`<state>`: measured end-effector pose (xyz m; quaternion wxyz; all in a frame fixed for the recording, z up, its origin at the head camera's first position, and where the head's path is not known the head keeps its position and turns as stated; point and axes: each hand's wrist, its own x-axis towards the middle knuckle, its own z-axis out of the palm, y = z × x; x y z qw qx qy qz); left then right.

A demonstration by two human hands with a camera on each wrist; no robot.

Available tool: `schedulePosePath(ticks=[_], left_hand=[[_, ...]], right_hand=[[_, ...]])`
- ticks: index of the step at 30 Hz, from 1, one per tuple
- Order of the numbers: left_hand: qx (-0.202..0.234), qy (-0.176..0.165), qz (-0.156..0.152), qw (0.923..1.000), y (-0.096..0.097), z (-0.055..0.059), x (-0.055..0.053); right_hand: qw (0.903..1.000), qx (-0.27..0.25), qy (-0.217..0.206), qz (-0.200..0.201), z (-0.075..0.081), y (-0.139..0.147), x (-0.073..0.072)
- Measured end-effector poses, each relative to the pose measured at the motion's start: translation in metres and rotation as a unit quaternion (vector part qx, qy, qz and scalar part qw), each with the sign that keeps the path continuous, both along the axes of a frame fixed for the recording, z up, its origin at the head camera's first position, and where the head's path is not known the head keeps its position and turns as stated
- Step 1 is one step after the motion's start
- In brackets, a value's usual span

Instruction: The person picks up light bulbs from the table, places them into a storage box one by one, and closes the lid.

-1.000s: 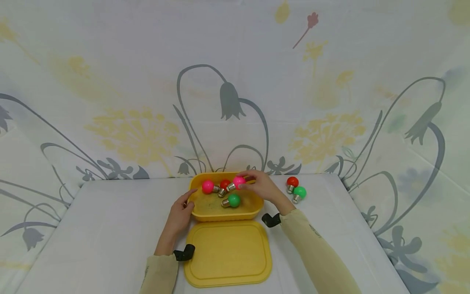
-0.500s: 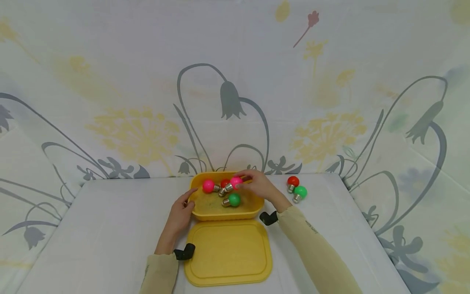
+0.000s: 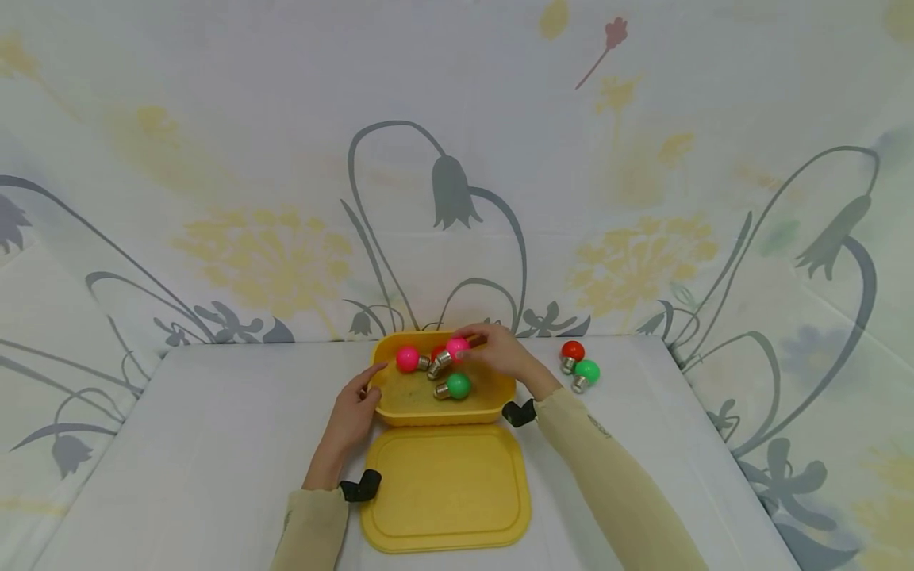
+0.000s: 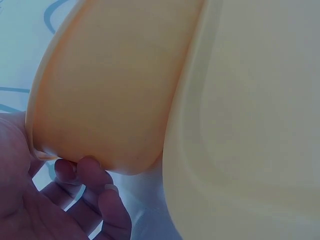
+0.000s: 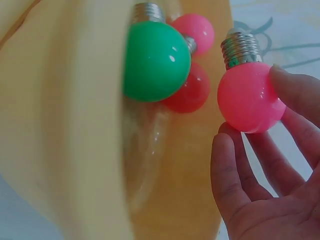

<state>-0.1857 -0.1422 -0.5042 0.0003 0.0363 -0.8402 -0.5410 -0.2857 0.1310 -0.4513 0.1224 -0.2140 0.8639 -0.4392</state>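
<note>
My left hand (image 3: pixel 353 408) holds the left end of an open yellow container (image 3: pixel 443 417), its fingers at the rim. In the left wrist view, curled fingers (image 4: pixel 95 172) lie against the container's outer wall. My right hand (image 3: pixel 501 353) pinches a pink light bulb (image 5: pixel 250 97) between thumb and fingertips, over the container's back right part, metal base pointing away from the palm. Inside lie another pink bulb (image 3: pixel 408 359), a green bulb (image 3: pixel 458 386) and a red bulb (image 5: pixel 192 92); the red one is partly hidden behind the held bulb in the head view.
A yellow lid (image 3: pixel 446 488) lies flat on the white table (image 3: pixel 214 444), right in front of the container. To the right of the container, a red bulb (image 3: pixel 573 350) and a green bulb (image 3: pixel 587 370) lie side by side. A flower-printed cloth (image 3: pixel 286 159) hangs behind.
My right hand has moved a little to the left with the pink bulb, which now covers more of the red one. The left hand keeps its place at the container.
</note>
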Motion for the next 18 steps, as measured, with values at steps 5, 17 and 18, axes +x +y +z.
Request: schedulePosePath(ticks=[5,17,18], left_hand=[[0.001,-0.001,-0.003,1.0,0.001,0.0,0.0],[-0.002,-0.007,-0.004,1.0,0.0,-0.001,-0.001],[-0.002,-0.007,-0.005,1.0,0.0,-0.001,-0.001]], right_hand=[[0.9999,0.008,-0.006,-0.006,-0.003,0.003,-0.005],[0.9988,-0.015,-0.046,-0.001,-0.006,0.009,-0.013],[0.9987,-0.013,-0.05,0.003,-0.005,0.01,-0.014]])
